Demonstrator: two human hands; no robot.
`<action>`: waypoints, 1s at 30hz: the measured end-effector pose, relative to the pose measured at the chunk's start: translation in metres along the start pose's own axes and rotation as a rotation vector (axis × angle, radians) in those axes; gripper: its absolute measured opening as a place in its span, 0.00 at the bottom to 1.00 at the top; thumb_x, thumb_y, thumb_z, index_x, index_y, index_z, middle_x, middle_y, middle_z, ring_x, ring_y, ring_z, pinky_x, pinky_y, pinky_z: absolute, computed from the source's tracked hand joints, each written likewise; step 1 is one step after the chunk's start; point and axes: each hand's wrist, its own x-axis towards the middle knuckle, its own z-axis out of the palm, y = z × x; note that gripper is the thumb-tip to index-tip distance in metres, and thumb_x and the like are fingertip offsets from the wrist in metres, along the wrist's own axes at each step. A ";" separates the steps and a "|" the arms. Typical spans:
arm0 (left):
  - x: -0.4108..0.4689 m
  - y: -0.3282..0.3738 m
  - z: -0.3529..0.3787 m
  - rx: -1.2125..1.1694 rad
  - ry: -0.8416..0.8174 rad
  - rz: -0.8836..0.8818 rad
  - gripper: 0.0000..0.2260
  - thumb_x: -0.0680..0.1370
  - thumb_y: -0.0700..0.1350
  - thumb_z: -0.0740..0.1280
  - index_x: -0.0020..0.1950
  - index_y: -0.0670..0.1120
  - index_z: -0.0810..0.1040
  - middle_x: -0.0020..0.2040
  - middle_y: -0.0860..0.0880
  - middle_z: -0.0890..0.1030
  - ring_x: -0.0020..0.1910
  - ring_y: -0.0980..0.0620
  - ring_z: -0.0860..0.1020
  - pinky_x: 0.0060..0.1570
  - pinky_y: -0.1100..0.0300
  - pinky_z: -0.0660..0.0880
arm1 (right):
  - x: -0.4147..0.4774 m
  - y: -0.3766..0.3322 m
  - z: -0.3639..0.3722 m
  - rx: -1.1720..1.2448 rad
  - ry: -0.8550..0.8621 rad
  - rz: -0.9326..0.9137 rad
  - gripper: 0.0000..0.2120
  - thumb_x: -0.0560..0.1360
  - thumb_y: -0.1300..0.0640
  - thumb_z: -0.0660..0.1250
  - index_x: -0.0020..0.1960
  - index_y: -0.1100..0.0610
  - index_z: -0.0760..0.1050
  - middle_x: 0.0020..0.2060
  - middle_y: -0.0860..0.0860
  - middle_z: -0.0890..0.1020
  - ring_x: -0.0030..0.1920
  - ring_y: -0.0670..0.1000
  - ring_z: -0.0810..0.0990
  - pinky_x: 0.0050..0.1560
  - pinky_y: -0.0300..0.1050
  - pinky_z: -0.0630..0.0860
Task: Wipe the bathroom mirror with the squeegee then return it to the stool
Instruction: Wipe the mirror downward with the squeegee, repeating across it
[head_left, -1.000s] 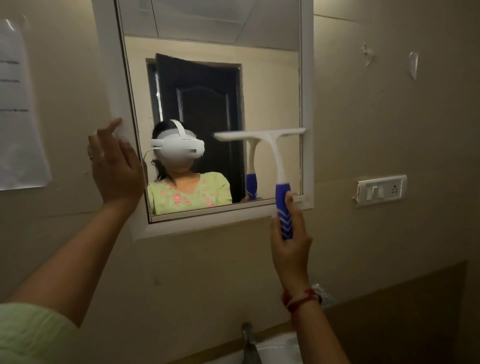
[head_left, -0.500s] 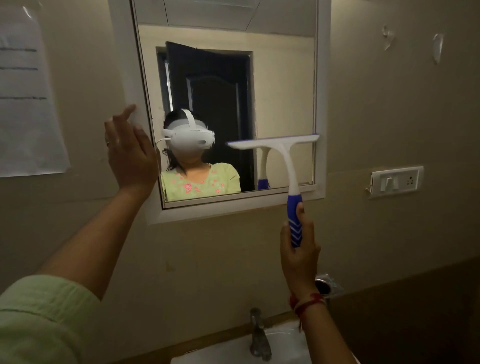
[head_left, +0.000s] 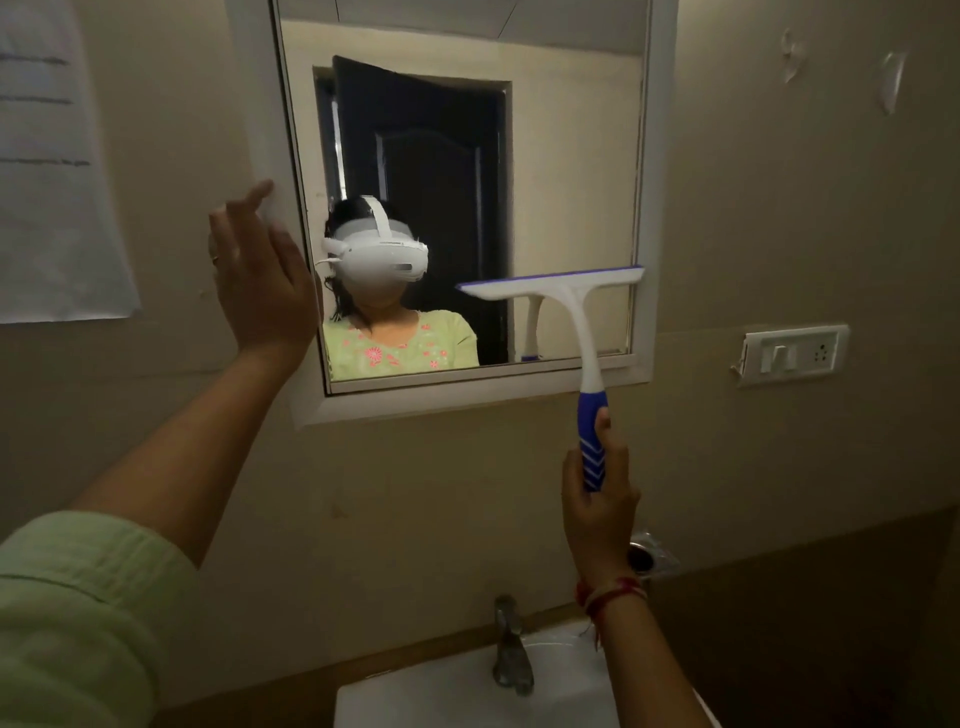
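My R hand (head_left: 597, 514): fingers clamped on squeegee (head_left: 584, 338) handle, blade at mirror (head_left: 571, 156) lower-right. L hand (head_left: 260, 280): fingers apart, at mirror's left frame. Wipe prob. partway; stool return not yet done.

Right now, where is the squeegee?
In the head view, the squeegee is against the lower right part of the mirror, its right end at the white frame; the right hand holds its blue grip below the mirror.

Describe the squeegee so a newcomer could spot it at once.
Start at the white-framed mirror above the sink. Across its lower right glass, the right hand holds the squeegee upright. It is the only T-shaped tool: white head, blue grip.
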 end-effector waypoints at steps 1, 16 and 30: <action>0.000 0.000 0.000 -0.001 -0.002 0.000 0.15 0.81 0.41 0.52 0.65 0.40 0.69 0.59 0.39 0.74 0.56 0.43 0.72 0.56 0.56 0.66 | 0.005 -0.003 0.000 0.021 0.007 0.000 0.26 0.75 0.60 0.62 0.68 0.45 0.58 0.45 0.44 0.76 0.34 0.46 0.77 0.32 0.39 0.78; 0.000 -0.002 0.001 -0.011 -0.003 0.006 0.15 0.81 0.41 0.52 0.65 0.41 0.70 0.59 0.39 0.74 0.56 0.44 0.71 0.56 0.54 0.67 | -0.030 0.016 0.003 -0.051 -0.026 0.054 0.34 0.73 0.69 0.64 0.69 0.44 0.55 0.47 0.56 0.76 0.34 0.47 0.75 0.31 0.43 0.77; 0.000 -0.002 0.001 -0.038 0.016 0.002 0.15 0.81 0.41 0.52 0.65 0.41 0.70 0.58 0.41 0.75 0.56 0.45 0.71 0.57 0.56 0.66 | -0.039 0.015 0.003 -0.063 0.007 0.071 0.33 0.72 0.70 0.65 0.69 0.47 0.57 0.50 0.47 0.73 0.38 0.45 0.75 0.36 0.38 0.75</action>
